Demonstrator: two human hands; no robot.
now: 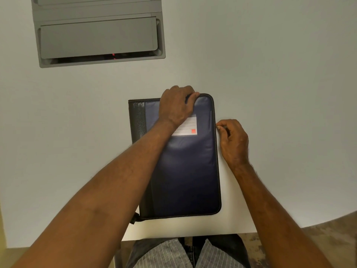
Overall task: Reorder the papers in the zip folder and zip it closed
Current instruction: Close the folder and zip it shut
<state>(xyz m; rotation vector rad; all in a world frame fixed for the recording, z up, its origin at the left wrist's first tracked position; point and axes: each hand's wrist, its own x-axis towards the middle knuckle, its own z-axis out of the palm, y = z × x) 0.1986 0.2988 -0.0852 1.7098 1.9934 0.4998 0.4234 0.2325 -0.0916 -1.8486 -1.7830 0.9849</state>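
Navy padded zip folder [185, 167], shut flat

This looks like an office workspace. A plain white desk [270, 74] fills the view, and a grey stacked document tray [98, 33] sits on it at the far left. Nearer than the tray, toward the desk's front edge, lies a closed navy zip folder [185, 167] with a lined label [188, 126].

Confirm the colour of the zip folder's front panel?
Dark navy blue on the zip folder, with a black textured strip along its left side; head view, the only one.
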